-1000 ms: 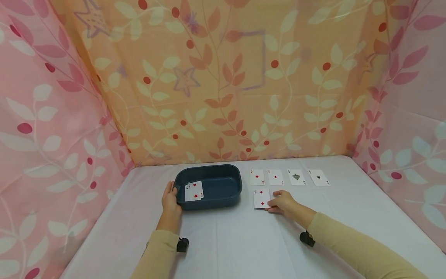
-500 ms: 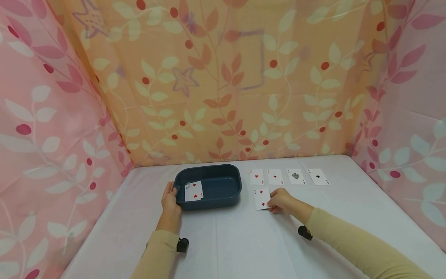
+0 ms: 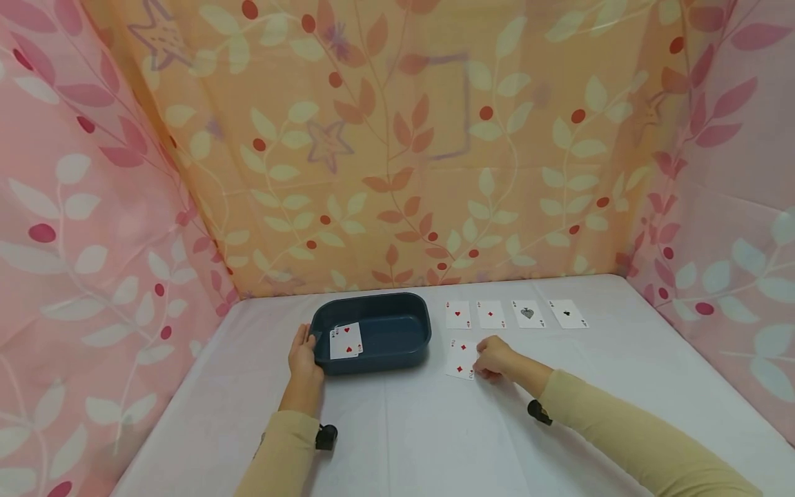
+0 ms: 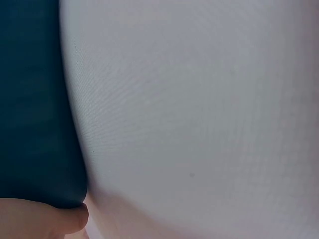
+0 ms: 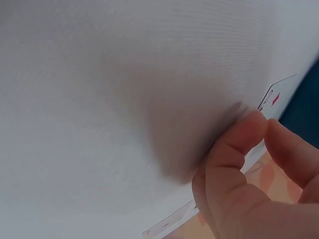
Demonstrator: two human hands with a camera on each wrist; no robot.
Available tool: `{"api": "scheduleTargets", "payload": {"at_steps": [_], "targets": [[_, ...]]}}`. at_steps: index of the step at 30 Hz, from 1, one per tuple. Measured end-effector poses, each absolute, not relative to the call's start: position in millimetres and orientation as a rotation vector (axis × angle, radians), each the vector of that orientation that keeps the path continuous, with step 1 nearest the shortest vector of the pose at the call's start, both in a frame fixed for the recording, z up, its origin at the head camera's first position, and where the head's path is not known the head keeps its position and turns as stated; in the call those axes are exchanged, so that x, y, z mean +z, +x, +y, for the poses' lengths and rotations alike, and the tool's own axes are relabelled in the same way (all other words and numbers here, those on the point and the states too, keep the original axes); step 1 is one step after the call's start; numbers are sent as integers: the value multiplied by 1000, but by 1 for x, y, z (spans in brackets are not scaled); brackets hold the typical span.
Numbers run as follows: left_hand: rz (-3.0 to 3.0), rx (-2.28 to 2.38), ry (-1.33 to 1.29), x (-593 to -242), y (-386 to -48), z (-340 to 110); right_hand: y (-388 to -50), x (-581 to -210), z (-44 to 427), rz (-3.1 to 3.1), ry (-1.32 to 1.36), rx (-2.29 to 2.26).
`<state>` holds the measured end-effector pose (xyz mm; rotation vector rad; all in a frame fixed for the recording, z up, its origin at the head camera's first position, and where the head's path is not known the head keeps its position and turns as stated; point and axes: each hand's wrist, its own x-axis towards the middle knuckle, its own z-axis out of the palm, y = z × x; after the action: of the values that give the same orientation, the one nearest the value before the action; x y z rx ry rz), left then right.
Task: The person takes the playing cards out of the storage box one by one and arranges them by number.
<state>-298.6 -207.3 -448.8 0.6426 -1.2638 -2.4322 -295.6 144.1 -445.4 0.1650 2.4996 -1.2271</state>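
My right hand (image 3: pixel 497 357) pinches the right edge of a two of diamonds playing card (image 3: pixel 461 358) just above the white table. In the right wrist view, thumb and index finger meet at the card (image 5: pixel 275 99), whose numbered corner shows past them. My left hand (image 3: pixel 303 354) rests against the left end of a dark blue tray (image 3: pixel 373 364), fingers straight along its outer wall. Its thumb (image 4: pixel 65 219) touches the tray's corner in the left wrist view. Inside the tray lies a two of hearts (image 3: pixel 346 341) over at least one other card, mostly hidden.
Behind the right hand, the ace of hearts (image 3: pixel 458 315), ace of diamonds (image 3: pixel 491 315), ace of spades (image 3: pixel 528 315) and ace of clubs (image 3: pixel 567 314) lie face up in a row. Patterned cloth walls (image 3: pixel 385 207) enclose the white table (image 3: pixel 397 428).
My right hand has drawn its fingers together on the two of diamonds, and the card has turned slightly and shifted a little left. The left hand and tray stay put.
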Motion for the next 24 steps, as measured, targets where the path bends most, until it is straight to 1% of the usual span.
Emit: {"api": "scheduleTargets", "payload": {"at_steps": [16, 24], "targets": [[-1273, -2424, 635, -449, -296, -207, -303, -448, 145, 2520, 134, -1174], [-1265, -2418, 639, -447, -297, -206, -309, -437, 138, 2452, 138, -1397]]}}
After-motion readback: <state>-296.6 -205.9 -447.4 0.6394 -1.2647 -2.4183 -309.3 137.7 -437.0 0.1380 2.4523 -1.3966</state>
